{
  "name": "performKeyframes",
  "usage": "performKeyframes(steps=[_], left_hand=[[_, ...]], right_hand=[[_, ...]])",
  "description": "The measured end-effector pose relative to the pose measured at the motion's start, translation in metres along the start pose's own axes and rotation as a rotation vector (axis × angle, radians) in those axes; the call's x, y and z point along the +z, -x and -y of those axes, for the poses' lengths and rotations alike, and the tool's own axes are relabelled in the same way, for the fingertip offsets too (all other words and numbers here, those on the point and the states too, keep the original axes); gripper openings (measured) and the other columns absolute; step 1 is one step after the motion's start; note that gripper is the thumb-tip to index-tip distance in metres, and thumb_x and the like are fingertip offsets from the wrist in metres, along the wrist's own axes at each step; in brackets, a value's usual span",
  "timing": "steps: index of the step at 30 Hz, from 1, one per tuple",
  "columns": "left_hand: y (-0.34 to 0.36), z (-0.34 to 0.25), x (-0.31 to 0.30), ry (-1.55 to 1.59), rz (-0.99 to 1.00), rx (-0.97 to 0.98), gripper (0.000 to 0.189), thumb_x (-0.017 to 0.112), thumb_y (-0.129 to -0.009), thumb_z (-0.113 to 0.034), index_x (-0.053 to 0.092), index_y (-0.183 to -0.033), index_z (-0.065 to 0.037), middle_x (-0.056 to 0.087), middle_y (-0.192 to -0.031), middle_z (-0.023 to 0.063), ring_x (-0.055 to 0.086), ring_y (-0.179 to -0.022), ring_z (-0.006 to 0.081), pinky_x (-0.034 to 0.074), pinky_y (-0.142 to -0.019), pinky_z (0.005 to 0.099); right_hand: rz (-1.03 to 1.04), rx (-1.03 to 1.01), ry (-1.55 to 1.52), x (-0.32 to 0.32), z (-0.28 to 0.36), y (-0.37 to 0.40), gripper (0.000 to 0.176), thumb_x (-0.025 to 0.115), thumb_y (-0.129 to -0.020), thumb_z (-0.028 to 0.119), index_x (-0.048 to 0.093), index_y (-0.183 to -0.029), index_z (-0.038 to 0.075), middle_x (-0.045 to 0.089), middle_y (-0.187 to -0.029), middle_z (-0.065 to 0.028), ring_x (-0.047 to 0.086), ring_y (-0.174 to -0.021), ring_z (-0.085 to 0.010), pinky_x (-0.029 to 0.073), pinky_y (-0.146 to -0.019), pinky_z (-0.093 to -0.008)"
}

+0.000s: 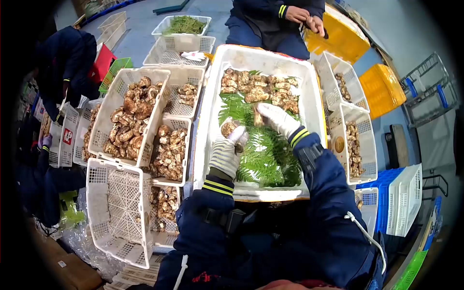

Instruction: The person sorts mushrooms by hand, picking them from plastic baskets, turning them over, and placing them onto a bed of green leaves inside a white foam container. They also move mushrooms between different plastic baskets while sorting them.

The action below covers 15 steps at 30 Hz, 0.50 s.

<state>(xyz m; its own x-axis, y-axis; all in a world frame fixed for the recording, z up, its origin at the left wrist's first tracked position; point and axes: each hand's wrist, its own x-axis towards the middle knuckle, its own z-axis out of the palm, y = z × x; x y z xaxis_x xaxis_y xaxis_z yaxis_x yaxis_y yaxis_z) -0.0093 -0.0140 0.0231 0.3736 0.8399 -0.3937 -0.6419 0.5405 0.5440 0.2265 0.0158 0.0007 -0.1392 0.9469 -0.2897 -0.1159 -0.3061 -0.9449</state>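
A white foam box (202,159) stands before me, lined with green fern leaves (263,157). Brown-and-white mushrooms (258,87) lie in rows across its far end. My left hand (226,150), in a striped glove, is closed around a mushroom (228,127) over the left side of the ferns. In a white glove, my right hand (278,119) grips another mushroom (258,116) by its pale stem, just below the near row. The gloves partly cover both held mushrooms.
Left of the box, white plastic baskets (99,130) hold piled mushrooms; a basket (121,208) lies tilted. More mushroom baskets (355,113) stand at right. A person (270,24) sits beyond the box, others work at left. Fern leaves fill a far basket (166,33).
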Motion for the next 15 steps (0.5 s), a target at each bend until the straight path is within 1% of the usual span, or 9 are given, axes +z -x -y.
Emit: performKeyframes(steps=[2, 3, 4, 7, 8, 11, 13, 14, 15], left_hand=[[0.014, -0.007, 0.012, 0.116, 0.012, -0.036, 0.054, 0.073, -0.087, -0.007, 0.048, -0.134, -0.011, 0.061, -0.108, 0.0037, 0.062, -0.087, 0.0147, 0.054, -0.077, 0.0308], [0.015, -0.010, 0.012, 0.169, 0.138, -0.049, 0.049, 0.073, -0.087, -0.009, 0.050, -0.131, -0.012, 0.062, -0.110, 0.0042, 0.063, -0.097, 0.0160, 0.054, -0.085, 0.0348], [0.017, -0.010, 0.013, 0.196, 0.110, -0.072, 0.046, 0.072, -0.089, -0.011, 0.051, -0.129, -0.012, 0.062, -0.113, 0.0062, 0.062, -0.105, 0.0190, 0.052, -0.091, 0.0392], [0.021, -0.013, 0.012, 0.167, 0.158, -0.068, 0.042, 0.070, -0.091, -0.014, 0.051, -0.127, -0.009, 0.060, -0.119, 0.0087, 0.062, -0.108, 0.0221, 0.052, -0.097, 0.0430], [0.019, -0.012, 0.011, 0.127, 0.157, -0.045, 0.040, 0.070, -0.091, -0.016, 0.052, -0.126, -0.008, 0.060, -0.122, 0.0100, 0.061, -0.110, 0.0227, 0.051, -0.100, 0.0435], [0.020, -0.006, 0.007, -0.008, 0.150, -0.069, 0.033, 0.068, -0.092, -0.016, 0.059, -0.120, -0.001, 0.062, -0.113, 0.0084, 0.063, -0.100, 0.0165, 0.055, -0.082, 0.0280], [0.002, 0.018, -0.001, -0.007, 0.273, -0.019, 0.028, 0.069, -0.092, -0.015, 0.059, -0.117, -0.007, 0.062, -0.108, 0.0047, 0.063, -0.090, 0.0157, 0.052, -0.069, 0.0267], [0.027, -0.007, 0.017, -0.008, 0.118, -0.108, 0.031, 0.071, -0.090, -0.014, 0.057, -0.118, -0.012, 0.062, -0.107, 0.0031, 0.063, -0.091, 0.0168, 0.053, -0.071, 0.0293], [0.023, 0.001, 0.013, 0.084, 0.124, -0.155, 0.035, 0.072, -0.089, -0.013, 0.056, -0.121, -0.016, 0.061, -0.108, 0.0010, 0.061, -0.095, 0.0165, 0.054, -0.075, 0.0321]], right_hand=[[0.014, 0.006, -0.001, 0.028, 0.024, 0.020, 0.038, 0.062, -0.097, 0.037, 0.064, -0.124, 0.010, 0.063, -0.098, 0.0059, 0.053, -0.086, -0.0028, 0.044, -0.074, -0.0207], [0.053, 0.011, -0.093, 0.034, 0.024, 0.020, 0.033, 0.058, -0.100, 0.031, 0.061, -0.123, 0.007, 0.064, -0.113, -0.0009, 0.061, -0.101, -0.0117, 0.050, -0.090, -0.0312], [0.071, -0.011, -0.105, 0.040, 0.023, 0.023, 0.039, 0.058, -0.100, 0.033, 0.059, -0.127, 0.006, 0.064, -0.116, -0.0021, 0.060, -0.106, -0.0128, 0.049, -0.095, -0.0332], [0.079, -0.069, 0.015, 0.056, 0.030, 0.033, 0.044, 0.057, -0.100, 0.038, 0.061, -0.130, 0.005, 0.064, -0.119, -0.0019, 0.057, -0.108, -0.0104, 0.045, -0.095, -0.0296], [0.026, -0.204, 0.294, 0.058, 0.035, 0.037, 0.046, 0.056, -0.100, 0.037, 0.060, -0.129, 0.002, 0.065, -0.121, -0.0069, 0.058, -0.113, -0.0150, 0.045, -0.098, -0.0310], [-0.043, -0.305, 0.594, 0.082, 0.061, 0.062, 0.048, 0.058, -0.098, 0.034, 0.059, -0.128, -0.003, 0.067, -0.119, -0.0128, 0.061, -0.109, -0.0181, 0.046, -0.096, -0.0310], [-0.126, -0.265, 0.469, 0.072, 0.039, 0.058, 0.049, 0.056, -0.099, 0.036, 0.059, -0.129, -0.003, 0.067, -0.118, -0.0131, 0.061, -0.108, -0.0191, 0.046, -0.097, -0.0320], [-0.117, -0.356, 0.524, 0.065, 0.032, 0.055, 0.050, 0.054, -0.100, 0.037, 0.059, -0.129, -0.003, 0.065, -0.121, -0.0141, 0.060, -0.111, -0.0201, 0.045, -0.099, -0.0322], [-0.138, -0.380, 0.451, 0.068, 0.025, 0.056, 0.050, 0.054, -0.101, 0.037, 0.058, -0.130, -0.004, 0.064, -0.124, -0.0152, 0.059, -0.113, -0.0212, 0.044, -0.100, -0.0329]])
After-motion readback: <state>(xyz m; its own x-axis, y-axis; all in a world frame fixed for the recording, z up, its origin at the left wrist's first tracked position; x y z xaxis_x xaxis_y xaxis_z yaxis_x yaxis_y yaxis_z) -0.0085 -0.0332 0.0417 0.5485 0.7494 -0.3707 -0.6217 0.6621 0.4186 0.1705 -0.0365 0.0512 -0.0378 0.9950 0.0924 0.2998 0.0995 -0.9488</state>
